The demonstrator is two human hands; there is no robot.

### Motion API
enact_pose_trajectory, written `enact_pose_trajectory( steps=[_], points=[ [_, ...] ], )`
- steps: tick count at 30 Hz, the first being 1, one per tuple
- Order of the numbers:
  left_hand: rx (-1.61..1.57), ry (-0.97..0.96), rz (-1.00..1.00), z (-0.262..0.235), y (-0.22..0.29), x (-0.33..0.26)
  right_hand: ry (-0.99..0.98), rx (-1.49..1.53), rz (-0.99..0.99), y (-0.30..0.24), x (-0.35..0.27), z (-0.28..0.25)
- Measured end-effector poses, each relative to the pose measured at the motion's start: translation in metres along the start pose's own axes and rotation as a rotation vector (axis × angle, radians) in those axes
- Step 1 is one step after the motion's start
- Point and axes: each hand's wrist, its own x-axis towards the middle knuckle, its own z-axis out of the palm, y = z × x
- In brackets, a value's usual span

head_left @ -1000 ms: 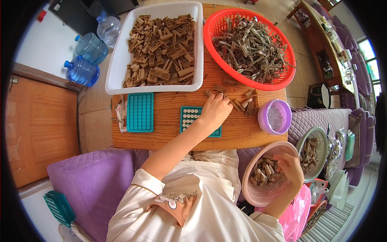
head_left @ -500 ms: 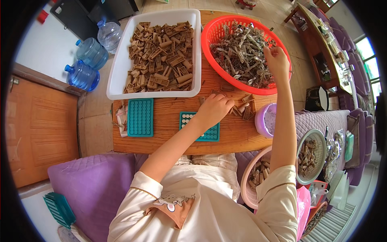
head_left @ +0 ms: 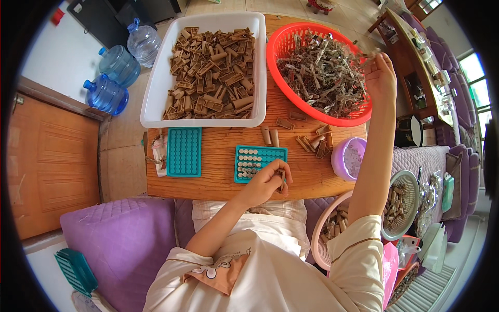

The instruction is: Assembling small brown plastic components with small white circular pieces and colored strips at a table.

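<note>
Between a panelled orange-brown wooden door (head_left: 60, 161) and a quilted purple seat (head_left: 418, 158) stands a grained wooden table (head_left: 218, 188). At its near edge, my left hand (head_left: 267, 179) is curled around a small grey-brown piece (head_left: 281, 180), beside a teal plastic tray (head_left: 274, 155) partly filled with white discs (head_left: 248, 158). My right hand (head_left: 382, 75) pinches a blurred, dry brown sprig (head_left: 368, 57) over a red plastic basket (head_left: 338, 122).

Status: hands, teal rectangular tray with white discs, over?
Left hand closed on small brownish piece. Right hand at red plastic basket's rim. Tray partly filled, near right corner hidden by left hand.
</note>
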Motion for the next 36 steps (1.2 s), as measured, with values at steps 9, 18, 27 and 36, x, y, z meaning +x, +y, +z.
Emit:
enact_pose_trajectory(
  steps=[9,18,27,36],
  points=[
    [-0.085,0.0,0.026,-0.005,-0.01,-0.014,-0.063,-0.169,0.027,-0.011,-0.008,0.006],
    [-0.123,0.113,0.026,0.002,-0.008,-0.02,-0.142,-0.13,0.104,-0.011,-0.023,0.019],
    [0.085,0.138,0.213,-0.002,-0.01,-0.024,-0.214,-0.246,0.223,0.001,-0.033,0.003],
    [0.167,0.212,0.185,0.006,-0.006,-0.029,-0.281,0.006,0.242,0.002,-0.079,0.032]
  ],
)
